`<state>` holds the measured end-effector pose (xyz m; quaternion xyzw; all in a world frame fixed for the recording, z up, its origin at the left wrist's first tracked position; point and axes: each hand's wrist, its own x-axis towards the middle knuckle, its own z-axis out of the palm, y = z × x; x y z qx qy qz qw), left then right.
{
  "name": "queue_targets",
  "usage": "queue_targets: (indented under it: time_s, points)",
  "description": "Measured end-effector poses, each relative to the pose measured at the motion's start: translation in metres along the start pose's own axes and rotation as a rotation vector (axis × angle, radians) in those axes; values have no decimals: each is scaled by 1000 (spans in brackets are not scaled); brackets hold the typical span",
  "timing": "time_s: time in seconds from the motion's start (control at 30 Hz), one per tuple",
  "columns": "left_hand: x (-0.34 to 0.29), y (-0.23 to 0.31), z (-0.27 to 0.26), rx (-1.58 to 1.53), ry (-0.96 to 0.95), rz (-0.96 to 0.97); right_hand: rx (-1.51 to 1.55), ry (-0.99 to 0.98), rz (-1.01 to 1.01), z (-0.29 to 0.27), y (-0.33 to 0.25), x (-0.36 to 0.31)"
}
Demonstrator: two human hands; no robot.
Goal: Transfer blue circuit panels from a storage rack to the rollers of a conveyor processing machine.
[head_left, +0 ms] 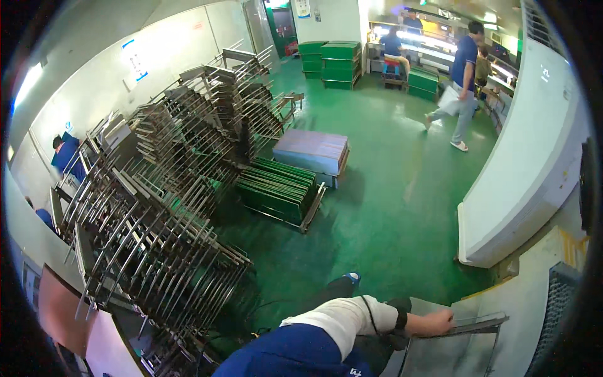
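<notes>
My left hand [433,322], at the lower right, is closed at the near end of a flat grey metal frame [478,325]. A thin bright rod runs along the frame's top, but the fingers' exact hold on it is partly hidden. My left arm reaches in from the lower edge, in a white sleeve [336,320] under a blue short sleeve, with a black band at the wrist and a dark cord around it. Below the frame is a pale grey panel [446,357]. My right hand does not show.
Metal racks with many rods [169,251] crowd the left side. Stacked green boards [276,191] and a covered stack [311,151] stand on the green floor [402,207]. A white machine housing [527,157] rises at right. A person [463,75] walks at the back right; others sit at lit benches.
</notes>
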<state>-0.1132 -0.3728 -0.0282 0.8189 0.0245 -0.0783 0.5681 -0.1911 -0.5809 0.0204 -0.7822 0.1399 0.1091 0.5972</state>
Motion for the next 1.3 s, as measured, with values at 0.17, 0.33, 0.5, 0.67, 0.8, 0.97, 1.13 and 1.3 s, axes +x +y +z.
queue_targets:
  time_s: [0.17, 0.33, 0.5, 0.67, 0.8, 0.97, 1.13, 1.3]
  points:
    - [-8, 41, -56, 19, 140, 127, 40, 4, 1, 14, -11, -12]
    - [-2, 55, -127, 19, 166, 190, 57, 14, 16, 40, -30, -20]
    - [11, 20, -197, -36, 209, 163, 32, 12, 49, 90, -65, -15]
    - [17, -28, -275, -117, 371, 114, -19, -20, 64, 160, -120, 3]
    - [4, -62, -352, -172, 500, -25, -55, -61, 85, 222, -164, 18]
    - [-54, -79, -439, -233, 762, -109, -95, -163, 91, 288, -218, 16]
    - [-147, -79, -513, -230, 1062, -190, -90, -338, 65, 347, -270, -1]
    - [-248, -58, -563, -212, 1303, -220, -101, -588, -11, 414, -306, -17]
